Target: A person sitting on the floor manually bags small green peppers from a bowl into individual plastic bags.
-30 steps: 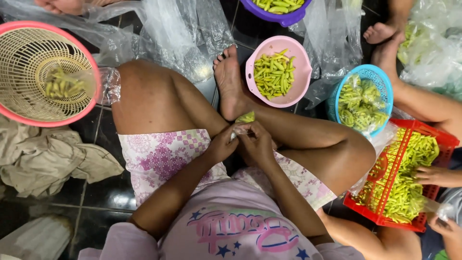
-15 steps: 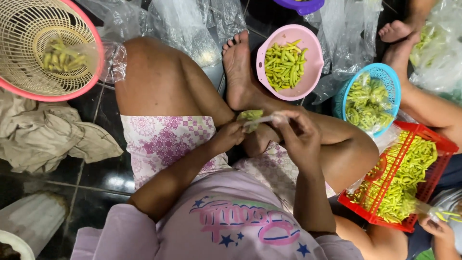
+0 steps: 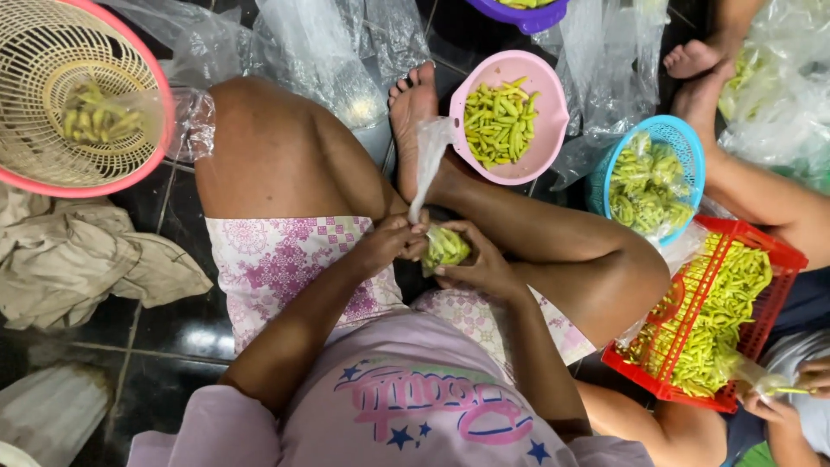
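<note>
In the lap, seen from the head camera, cupped a small clear bag of green chillies in the right hand, with fingers curled under and around the filled end. Pinched the bag's neck with the left hand, with fingertips closed on the plastic just above the chillies and touching the right thumb. Had brought both hands back together after a sideways pull with the right hand half a second before. Had turned the loose tail of plastic upward, against the foot. Judged from that: filling apparently over for this bag, closing of the neck under way, no knot visible yet. Held the bundle between both sets of fingers, clear of the floor, near the pink bowl of chillies, well apart from the blue basket, the red crate and the round basket at far left. Noted another person's hand at the lower right corner, apart from this work.
</note>
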